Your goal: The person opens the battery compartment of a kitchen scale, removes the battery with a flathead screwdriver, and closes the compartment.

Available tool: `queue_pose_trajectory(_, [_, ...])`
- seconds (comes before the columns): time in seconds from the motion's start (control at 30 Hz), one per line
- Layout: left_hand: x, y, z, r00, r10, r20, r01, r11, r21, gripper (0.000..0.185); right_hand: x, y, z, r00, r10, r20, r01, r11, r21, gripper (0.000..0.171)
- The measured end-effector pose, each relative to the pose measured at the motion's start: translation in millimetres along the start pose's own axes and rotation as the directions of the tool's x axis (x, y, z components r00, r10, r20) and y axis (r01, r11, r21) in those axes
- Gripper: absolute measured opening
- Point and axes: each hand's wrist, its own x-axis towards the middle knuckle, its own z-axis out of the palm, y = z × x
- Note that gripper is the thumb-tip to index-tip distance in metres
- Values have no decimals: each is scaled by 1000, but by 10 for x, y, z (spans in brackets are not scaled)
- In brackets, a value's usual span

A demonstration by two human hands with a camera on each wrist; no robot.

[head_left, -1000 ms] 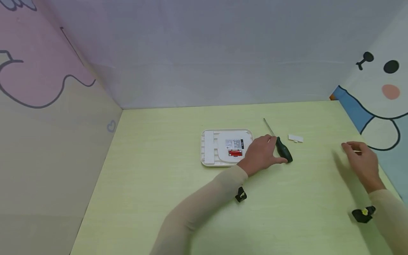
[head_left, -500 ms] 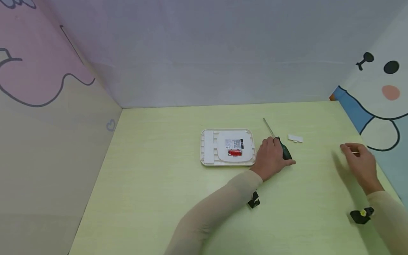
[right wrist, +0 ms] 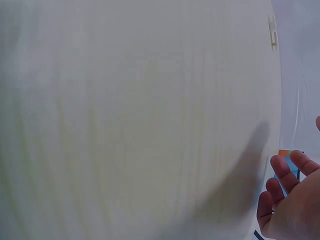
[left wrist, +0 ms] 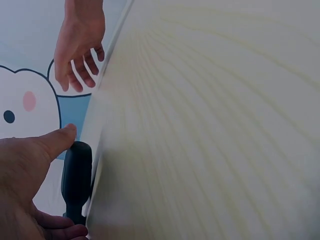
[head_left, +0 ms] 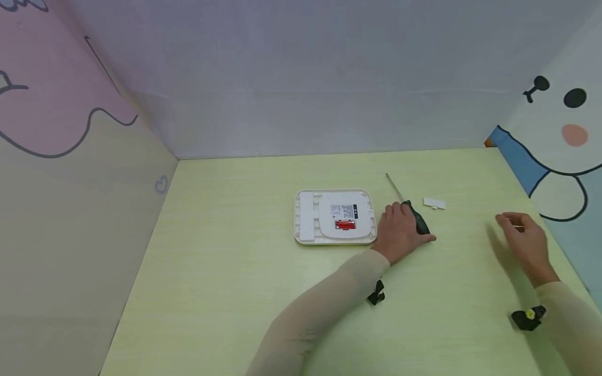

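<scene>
A screwdriver with a dark green handle (head_left: 416, 219) lies on the table, its thin shaft pointing away to the upper left. My left hand (head_left: 398, 230) spans that handle, thumb at the butt end and fingertips by the neck, as the left wrist view shows from closer. To the hand's left sits a flat white device (head_left: 307, 219) with a label and red batteries (head_left: 345, 225) in an uncovered compartment. Over the table's right side hovers my right hand (head_left: 527, 243), its fingers loosely bent with nothing in them.
A small white battery cover (head_left: 434, 203) rests right of the screwdriver, towards the back. The pale table (head_left: 211, 292) ends at a plain back wall (head_left: 301, 78), with patterned side walls left and right.
My left hand has shifted right, from beside the screwdriver onto its handle, over the first half second, then stayed there. The screwdriver lies where it was, and the right hand has drifted slightly left.
</scene>
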Motion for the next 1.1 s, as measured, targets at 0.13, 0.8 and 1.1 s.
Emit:
queue_pose_trajectory(0.13, [8, 1, -13, 1000, 7, 14, -7, 1000, 15, 81, 9, -3, 24, 1000, 12, 5, -12, 1000, -14, 25])
queue_pose_trajectory(0.8, [10, -190, -135, 988, 24, 154, -7, 994, -106, 62, 29, -31, 80, 998, 65, 16, -63, 994, -92, 74])
queue_pose_trajectory(1.1, [19, -222, -120, 987, 21, 156, -3, 993, -116, 55, 14, -32, 87, 998, 56, 6, -55, 994, -97, 72])
